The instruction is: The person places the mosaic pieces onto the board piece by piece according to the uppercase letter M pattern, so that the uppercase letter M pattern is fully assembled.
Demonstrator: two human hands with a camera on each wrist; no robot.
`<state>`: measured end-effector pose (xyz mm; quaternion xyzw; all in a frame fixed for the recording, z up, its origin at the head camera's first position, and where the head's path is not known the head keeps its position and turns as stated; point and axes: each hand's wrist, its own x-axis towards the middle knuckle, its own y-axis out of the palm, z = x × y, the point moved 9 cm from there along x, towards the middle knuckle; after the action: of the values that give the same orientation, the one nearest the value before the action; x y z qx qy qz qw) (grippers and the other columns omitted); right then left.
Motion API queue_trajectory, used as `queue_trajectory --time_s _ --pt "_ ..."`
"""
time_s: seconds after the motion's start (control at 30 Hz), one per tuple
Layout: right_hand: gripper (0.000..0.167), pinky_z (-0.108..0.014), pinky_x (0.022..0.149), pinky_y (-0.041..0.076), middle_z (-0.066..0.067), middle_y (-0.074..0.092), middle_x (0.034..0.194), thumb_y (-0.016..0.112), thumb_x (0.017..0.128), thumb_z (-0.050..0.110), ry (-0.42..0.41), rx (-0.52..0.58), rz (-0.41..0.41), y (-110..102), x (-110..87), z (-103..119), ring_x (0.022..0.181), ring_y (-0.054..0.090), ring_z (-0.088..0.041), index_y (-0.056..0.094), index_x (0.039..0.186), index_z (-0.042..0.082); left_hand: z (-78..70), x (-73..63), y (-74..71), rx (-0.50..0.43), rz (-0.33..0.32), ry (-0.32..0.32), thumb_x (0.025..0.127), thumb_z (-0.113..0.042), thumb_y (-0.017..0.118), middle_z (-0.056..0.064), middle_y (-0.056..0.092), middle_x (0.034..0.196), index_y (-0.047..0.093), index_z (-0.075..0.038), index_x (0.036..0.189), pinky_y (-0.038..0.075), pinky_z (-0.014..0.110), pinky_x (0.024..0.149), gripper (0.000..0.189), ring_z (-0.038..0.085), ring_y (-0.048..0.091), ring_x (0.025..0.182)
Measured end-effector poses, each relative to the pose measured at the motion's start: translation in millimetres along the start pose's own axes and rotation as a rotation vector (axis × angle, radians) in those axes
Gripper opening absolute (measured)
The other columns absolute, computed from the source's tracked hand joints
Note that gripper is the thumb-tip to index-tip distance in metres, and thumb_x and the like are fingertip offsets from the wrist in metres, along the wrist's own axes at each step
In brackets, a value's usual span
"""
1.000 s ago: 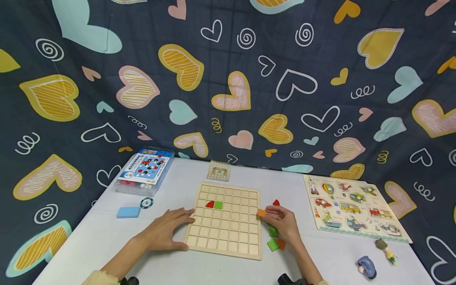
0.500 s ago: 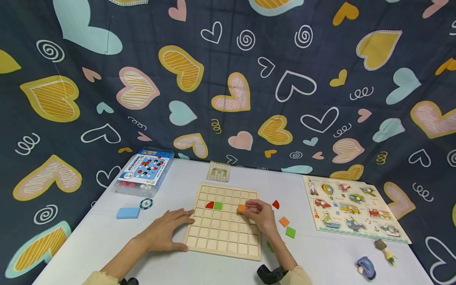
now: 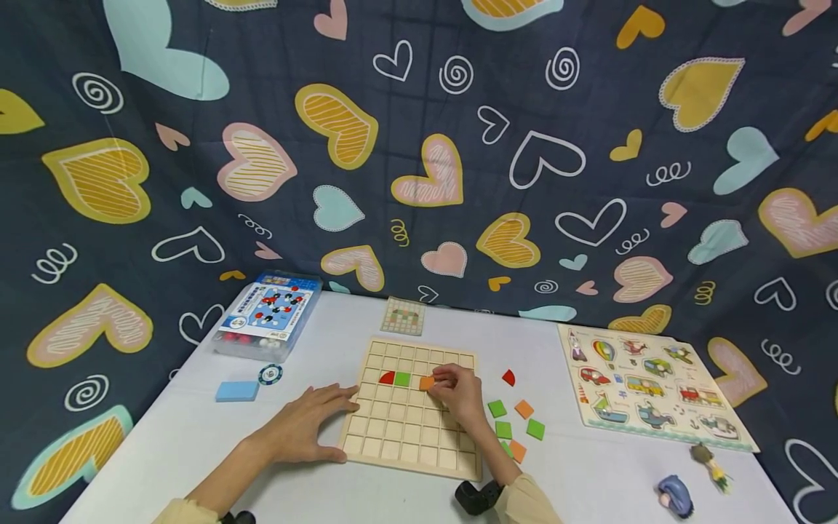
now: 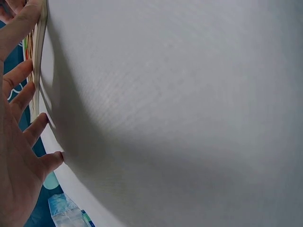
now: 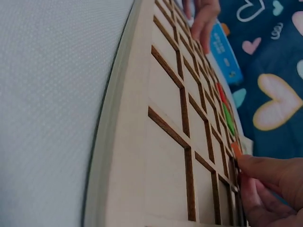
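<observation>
A wooden grid board (image 3: pixel 396 412) lies flat on the white table, with a red quarter-circle tile (image 3: pixel 388 378) and a green square tile (image 3: pixel 402 379) side by side in its cells. My right hand (image 3: pixel 460 399) pinches an orange square tile (image 3: pixel 427 383) between thumb and fingers over the same row, right of the green one. The right wrist view also has this orange tile (image 5: pixel 236 149) at the fingertips. My left hand (image 3: pixel 305 428) rests against the board's left edge with its fingers spread. In the left wrist view, its fingers (image 4: pixel 19 75) touch the board's side.
Right of the board lie loose green and orange squares (image 3: pixel 524 409) and a red quarter-circle (image 3: pixel 508 377). A pattern card (image 3: pixel 402 316) is behind it. Leftward are a plastic box (image 3: pixel 268 316), a round chip (image 3: pixel 270 374) and a blue block (image 3: pixel 237 391). A picture puzzle (image 3: pixel 655 386) and two small figures (image 3: pixel 675 496) are far right.
My right hand has carried the orange tile leftward from the board's right edge to over its cells, uncovering the loose tiles. My left hand has stayed put.
</observation>
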<state>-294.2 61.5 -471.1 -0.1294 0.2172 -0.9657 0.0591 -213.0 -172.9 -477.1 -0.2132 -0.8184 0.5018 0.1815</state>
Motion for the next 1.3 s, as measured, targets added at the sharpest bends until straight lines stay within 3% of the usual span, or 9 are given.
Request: queue_trajectory --time_s 0.23,0.77,1.1,1.3 --pt "0.025 -0.025 0.067 0.058 -0.02 0.07 0.09 0.074 0.074 -0.011 -0.029 0.001 -0.008 4 3.5 3 0.077 0.069 -0.028 0.068 0.098 -0.009 0.3 1.0 1.0 0.007 0.006 -0.004 0.072 -0.069 0.066 0.003 0.042 0.148 0.057 -0.022 0.126 0.029 0.068 0.103 0.072 0.039 0.039 0.132" --pt "0.025 -0.025 0.068 0.058 -0.02 0.07 0.091 0.074 0.076 -0.008 0.023 0.062 0.017 2 2.3 3 0.08 0.07 -0.029 0.066 0.1 -0.009 -3.3 2.6 1.4 0.008 0.011 -0.001 0.072 -0.068 0.067 0.003 0.042 0.148 0.057 -0.021 0.126 0.029 0.068 0.104 0.072 0.039 0.038 0.133" --pt "0.028 -0.027 0.075 0.058 -0.025 0.068 0.099 0.072 0.079 -0.009 0.16 0.191 -0.031 -51 -9.8 -10 0.089 0.069 -0.033 0.064 0.106 -0.01 -2.5 1.3 0.0 0.014 -0.008 0.012 0.072 -0.068 0.066 0.004 0.043 0.147 0.058 -0.021 0.125 0.03 0.069 0.102 0.072 0.039 0.04 0.132" --pt "0.03 -0.023 0.073 0.057 -0.023 0.068 0.103 0.071 0.08 -0.007 0.25 0.125 -0.068 -92 -24.6 -27 0.091 0.069 -0.028 0.064 0.109 -0.008 0.4 0.0 1.0 0.01 0.004 -0.005 0.072 -0.068 0.067 0.004 0.042 0.148 0.057 -0.021 0.126 0.028 0.069 0.103 0.072 0.039 0.039 0.132"
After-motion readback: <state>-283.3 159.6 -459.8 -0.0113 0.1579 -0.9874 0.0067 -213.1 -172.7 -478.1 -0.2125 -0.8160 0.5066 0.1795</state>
